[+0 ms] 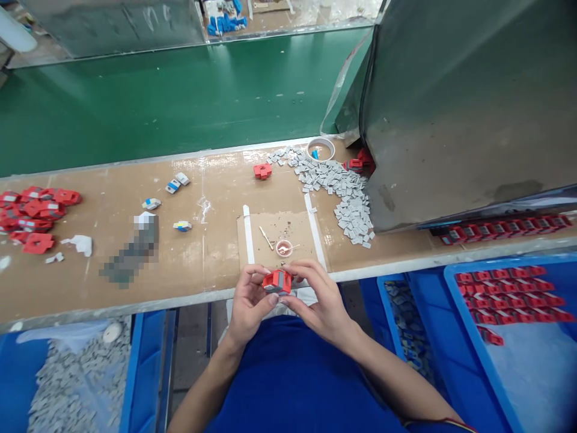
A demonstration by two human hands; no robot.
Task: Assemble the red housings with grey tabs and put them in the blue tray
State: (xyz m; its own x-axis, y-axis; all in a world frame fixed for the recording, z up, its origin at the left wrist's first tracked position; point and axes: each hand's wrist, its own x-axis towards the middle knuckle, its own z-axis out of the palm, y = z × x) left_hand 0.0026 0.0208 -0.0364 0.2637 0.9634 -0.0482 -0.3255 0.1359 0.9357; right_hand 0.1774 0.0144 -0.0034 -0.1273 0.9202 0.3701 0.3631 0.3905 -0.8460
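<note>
Between my two hands, close to the bench's front edge, is a small red plastic part (271, 281) with a grey strip across it. My left hand (250, 304) grips its left end between thumb and fingers. On the other side, my right hand (318, 297) pinches its right end the same way. Just beyond my fingers sits a small round dish (283, 248) with reddish contents and a thin stick in it. A pale stick (265, 237) lies left of the dish on a cardboard sheet (246, 261). Farther back is another red part (262, 171).
Small grey plates (333, 180) spread beside a tape roll (321, 150) at the back right. Red parts (36, 210) are heaped at the left. A large metal box (469, 114) blocks the right; blue bins (509, 361) flank me. A green belt (180, 102) runs behind the bench.
</note>
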